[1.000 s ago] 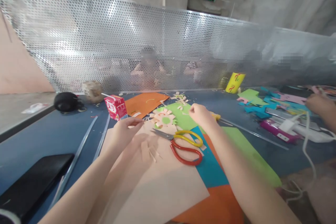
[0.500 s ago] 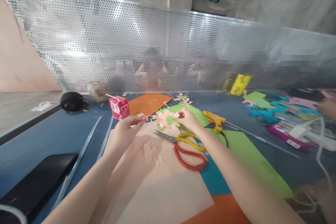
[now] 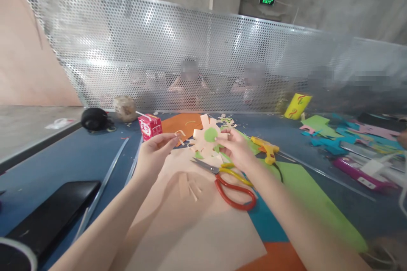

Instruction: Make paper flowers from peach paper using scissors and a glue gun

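Held up in my right hand [image 3: 237,148] is a pale pink paper flower [image 3: 203,139] with a round green centre, its face turned toward me. The thumb and fingers pinch its right side. My left hand [image 3: 157,150] is closed in a pinch on a thin pale paper strip [image 3: 180,135], bent at its end, left of the flower. Below the hands, scissors [image 3: 219,173] with one red and one yellow handle lie partly spread on a pale pink sheet [image 3: 203,233]. Small paper scraps [image 3: 189,186] are on that sheet.
A red drink carton [image 3: 149,127] stands left, near a twine ball [image 3: 124,108] and a black round object [image 3: 94,119]. Right of my hand lies a yellow glue gun [image 3: 267,148]. A black phone-like slab [image 3: 54,216] lies at left. Perforated metal screen [image 3: 127,51] behind.
The flower has been lifted and tipped up to face me. My left hand now shows a thin strip in its pinch. The view has shifted slightly.
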Demonstrator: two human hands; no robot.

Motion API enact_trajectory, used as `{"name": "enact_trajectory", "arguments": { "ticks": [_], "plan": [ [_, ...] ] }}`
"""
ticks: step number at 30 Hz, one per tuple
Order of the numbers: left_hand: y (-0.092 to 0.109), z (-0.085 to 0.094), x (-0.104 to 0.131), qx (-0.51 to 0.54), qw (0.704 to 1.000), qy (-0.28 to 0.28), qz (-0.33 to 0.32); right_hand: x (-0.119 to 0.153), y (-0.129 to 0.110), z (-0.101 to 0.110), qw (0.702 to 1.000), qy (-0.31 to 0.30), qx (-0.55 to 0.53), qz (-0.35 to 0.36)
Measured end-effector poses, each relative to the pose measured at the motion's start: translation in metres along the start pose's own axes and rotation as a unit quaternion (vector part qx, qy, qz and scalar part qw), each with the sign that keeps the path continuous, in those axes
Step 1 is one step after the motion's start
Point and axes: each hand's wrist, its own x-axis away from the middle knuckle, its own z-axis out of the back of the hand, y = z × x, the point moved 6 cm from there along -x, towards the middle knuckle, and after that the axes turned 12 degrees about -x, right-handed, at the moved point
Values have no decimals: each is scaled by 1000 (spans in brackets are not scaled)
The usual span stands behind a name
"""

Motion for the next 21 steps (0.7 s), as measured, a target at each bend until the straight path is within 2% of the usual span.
{"name": "enact_trajectory", "arguments": {
  "ticks": [6, 8, 14, 21],
  "plan": [
    [3, 4, -3, 5, 1000, -5, -3, 14, -1, -15, 998, -52, -4, -36],
    [2, 0, -2, 2, 1000, -29, -3, 16, -2, -17, 997, -66, 13, -36],
    [3, -21, 8, -2, 988, -153, -16, 23, -7, -24, 989, -106, 99, -25],
    [4, -30, 17, 18, 982, -185, -18, 23, -10, -24, 984, -112, 140, 9]
  ]
}}
